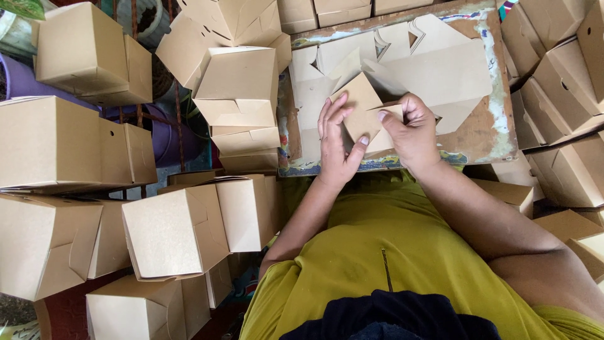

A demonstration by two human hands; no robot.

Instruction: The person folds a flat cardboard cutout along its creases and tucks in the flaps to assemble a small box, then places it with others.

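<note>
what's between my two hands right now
In the head view, a partly folded brown cardboard flap lies between the left hand and right hand; both touch it, over the flat box blank.

Your left hand (pixel 336 141) and right hand (pixel 412 132) fold a cardboard blank (pixel 365 113) on the board (pixel 497 135), boxes (pixel 176 230) around.
</note>
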